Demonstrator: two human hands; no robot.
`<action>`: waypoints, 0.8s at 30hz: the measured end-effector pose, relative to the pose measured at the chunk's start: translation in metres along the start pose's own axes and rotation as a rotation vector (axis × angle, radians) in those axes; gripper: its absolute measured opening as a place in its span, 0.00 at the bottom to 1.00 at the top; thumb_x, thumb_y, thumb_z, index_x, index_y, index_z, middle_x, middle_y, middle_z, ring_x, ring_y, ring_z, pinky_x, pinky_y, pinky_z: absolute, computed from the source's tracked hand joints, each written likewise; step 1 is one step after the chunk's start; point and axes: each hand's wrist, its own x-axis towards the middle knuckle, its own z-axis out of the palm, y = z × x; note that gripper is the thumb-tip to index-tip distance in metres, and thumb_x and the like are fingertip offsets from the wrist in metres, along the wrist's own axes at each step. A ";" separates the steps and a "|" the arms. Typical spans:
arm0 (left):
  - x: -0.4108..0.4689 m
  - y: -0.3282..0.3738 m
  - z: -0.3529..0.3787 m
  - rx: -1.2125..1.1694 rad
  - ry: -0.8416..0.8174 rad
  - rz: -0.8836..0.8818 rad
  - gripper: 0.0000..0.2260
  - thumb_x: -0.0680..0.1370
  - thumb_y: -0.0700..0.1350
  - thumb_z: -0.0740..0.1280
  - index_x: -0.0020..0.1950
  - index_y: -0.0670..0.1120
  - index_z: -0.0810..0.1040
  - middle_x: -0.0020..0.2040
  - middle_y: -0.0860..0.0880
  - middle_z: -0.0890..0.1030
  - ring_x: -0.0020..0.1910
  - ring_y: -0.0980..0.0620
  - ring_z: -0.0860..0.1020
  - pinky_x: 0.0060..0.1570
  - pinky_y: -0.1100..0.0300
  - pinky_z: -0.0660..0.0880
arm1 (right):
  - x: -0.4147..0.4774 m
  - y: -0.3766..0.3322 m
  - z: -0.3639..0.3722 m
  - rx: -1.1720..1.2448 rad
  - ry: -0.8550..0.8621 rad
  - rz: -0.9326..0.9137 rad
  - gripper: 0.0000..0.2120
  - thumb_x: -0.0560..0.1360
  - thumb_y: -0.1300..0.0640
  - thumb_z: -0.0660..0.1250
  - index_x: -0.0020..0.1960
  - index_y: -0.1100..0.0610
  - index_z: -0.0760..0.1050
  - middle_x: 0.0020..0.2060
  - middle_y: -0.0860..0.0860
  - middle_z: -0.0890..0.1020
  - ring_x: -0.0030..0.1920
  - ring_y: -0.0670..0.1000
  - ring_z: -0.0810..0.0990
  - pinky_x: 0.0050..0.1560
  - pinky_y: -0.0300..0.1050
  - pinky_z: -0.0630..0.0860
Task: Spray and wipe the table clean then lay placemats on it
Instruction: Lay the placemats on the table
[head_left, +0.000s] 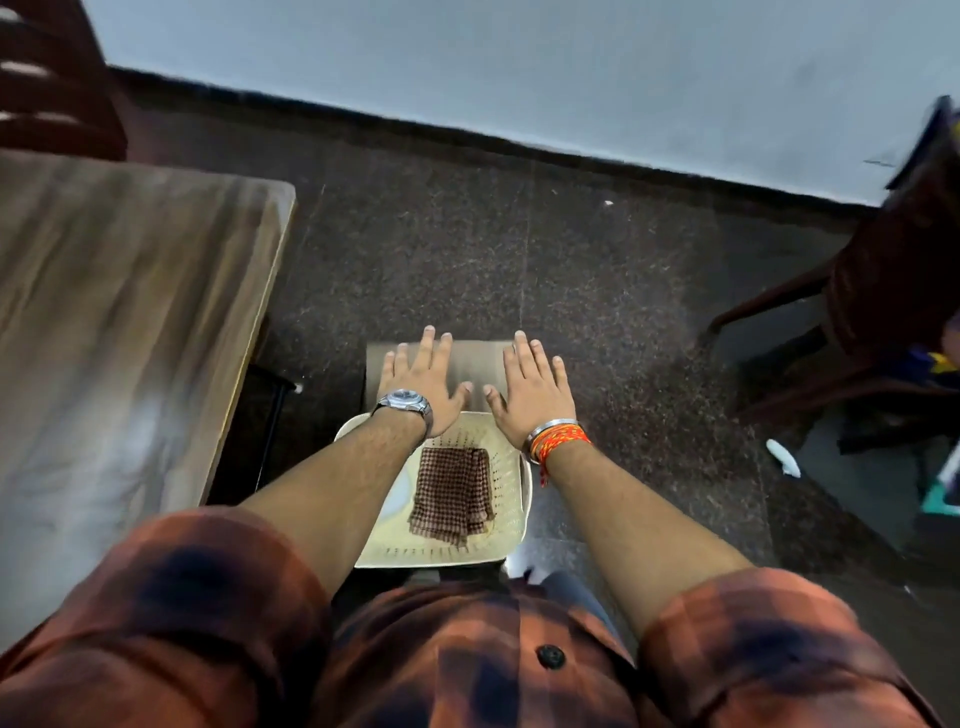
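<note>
Dark speckled stone floor (571, 270) fills the middle of the view, bounded at the top by a black skirting line under a pale wall (519, 62). At far left a dark chair (52, 93) is cut off by the frame. Below it lies the wooden table (104, 312), whose right edge and far corner border a wide strip of open floor; its near end is blurred with glare.

Just right of the table stands a cream perforated basket (506, 499) with a folded checked cloth (452, 493) lying inside. A pale shape beside the cloth is mostly hidden under the left forearm (I cannot tell what it is).

Beyond the basket lies a flat tan sheet (483, 364), possibly a placemat. The left hand (423, 387), wristwatch (405, 402) behind it, and the right hand (532, 392), orange threads (558, 439) at the wrist, are both spread flat, palms down, fingers straight, over the sheet. Whether they touch it I cannot tell.

Further right, a small white object (784, 458) lies on the floor. A second dark chair (883, 291) and blurred clutter crowd the right edge.
</note>
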 end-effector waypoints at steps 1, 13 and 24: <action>0.005 0.000 0.003 -0.033 -0.012 -0.047 0.35 0.82 0.64 0.52 0.82 0.52 0.40 0.82 0.49 0.39 0.81 0.38 0.48 0.78 0.45 0.44 | 0.015 0.000 0.005 0.002 -0.032 -0.035 0.33 0.80 0.41 0.48 0.78 0.57 0.45 0.78 0.52 0.43 0.78 0.54 0.44 0.75 0.56 0.42; 0.080 0.041 0.041 -0.256 -0.053 -0.622 0.35 0.81 0.62 0.55 0.83 0.52 0.42 0.83 0.48 0.42 0.80 0.36 0.48 0.78 0.44 0.44 | 0.182 0.035 0.075 -0.027 -0.293 -0.429 0.32 0.79 0.49 0.60 0.78 0.54 0.50 0.78 0.51 0.47 0.77 0.58 0.51 0.73 0.58 0.56; 0.091 0.079 0.057 -0.330 -0.086 -0.818 0.35 0.82 0.63 0.52 0.82 0.53 0.37 0.82 0.49 0.39 0.81 0.39 0.43 0.78 0.45 0.41 | 0.235 0.055 0.106 -0.131 -0.640 -0.422 0.39 0.76 0.46 0.66 0.78 0.49 0.47 0.73 0.60 0.62 0.73 0.62 0.61 0.71 0.65 0.53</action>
